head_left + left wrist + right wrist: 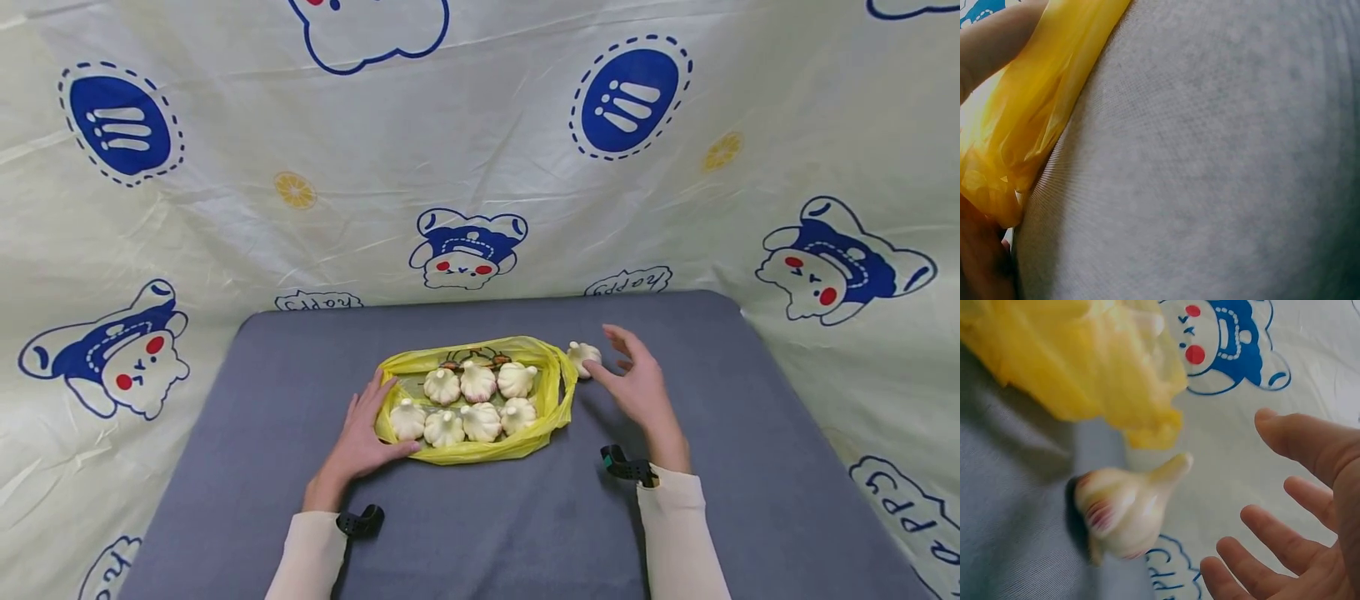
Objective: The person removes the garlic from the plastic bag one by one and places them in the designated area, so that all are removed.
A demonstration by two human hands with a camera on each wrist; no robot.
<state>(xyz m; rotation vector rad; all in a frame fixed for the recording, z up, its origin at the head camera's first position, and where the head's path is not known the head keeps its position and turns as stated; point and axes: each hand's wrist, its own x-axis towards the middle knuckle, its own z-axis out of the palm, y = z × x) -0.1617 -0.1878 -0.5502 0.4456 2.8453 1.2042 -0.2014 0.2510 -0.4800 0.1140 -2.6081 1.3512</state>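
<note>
A yellow plastic bag [480, 452] lies with its mouth spread wide and several garlic bulbs [480, 422] inside in two rows. My left hand [367, 433] rests against the bag's left end, fingers along its edge and thumb at the front rim; the left wrist view shows the yellow plastic [1054, 94] between thumb and fingers. Just outside the bag's right end sits one garlic bulb [583, 357], with purple streaks on this bulb [1129, 512] in the right wrist view. Beside it, my right hand [636, 385] is spread with nothing in its grasp, fingers apart from the bulb.
All of this is on a grey-blue cloth-covered table [487, 533]. A pale printed sheet [360, 242] hangs behind the table and along its sides. Each wrist wears a black band [626, 467].
</note>
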